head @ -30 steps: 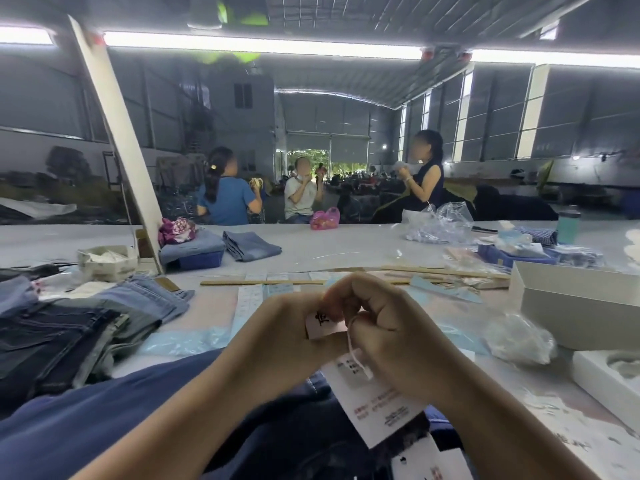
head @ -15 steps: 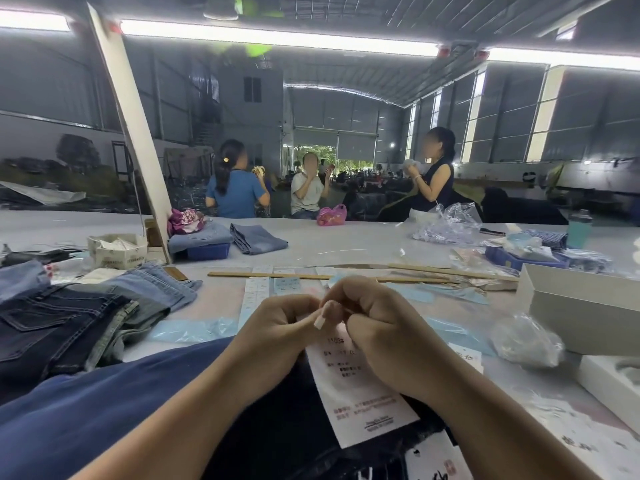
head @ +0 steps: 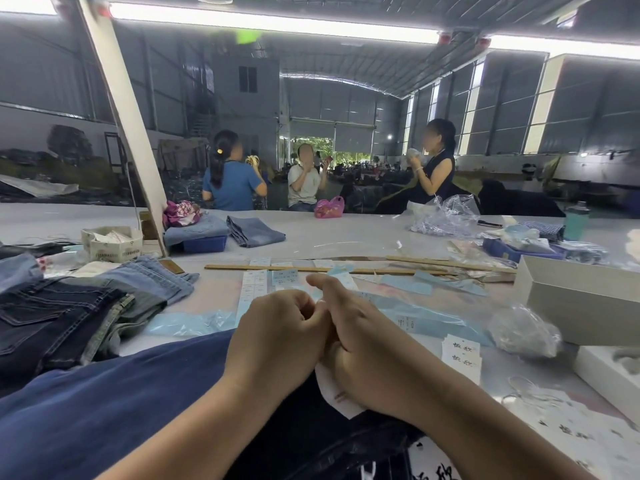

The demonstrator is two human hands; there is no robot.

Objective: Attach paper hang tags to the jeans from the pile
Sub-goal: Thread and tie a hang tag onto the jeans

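the left hand (head: 277, 336) and right hand (head: 363, 344) are pressed together knuckle to knuckle at the near edge of the table (head: 346, 244), over a pair of dark jeans (head: 104, 410) that lies across the near edge below the wrists. both hands have their fingers curled in; the right index finger juts up above the rest. a white tag (head: 334, 393) pokes out from under the right hand, lying on the jeans, but the fingers hide how it is gripped, so i cannot tell which hand holds it or whether either does. the pile (head: 69, 306) of folded jeans, dark and pale denim, sits at the left edge of the table. a small stack of printed tags (head: 462, 358) lies just right of the right hand, and more printed paper (head: 588, 438) covers the near right corner. strips of labels (head: 254, 285) and blue plastic sleeves (head: 187, 322) lie beyond the hands, with wooden sticks (head: 311, 269) across the middle of the table. an open white box (head: 581, 299) stands at the right edge, a crumpled clear bag (head: 519, 329) touching its near side. a small carton (head: 110, 242) sits toward the far left, beside a slanting white post (head: 128, 133). folded denim (head: 254, 230) rests near the far edge. three people (head: 304, 181) sit beyond the far edge.
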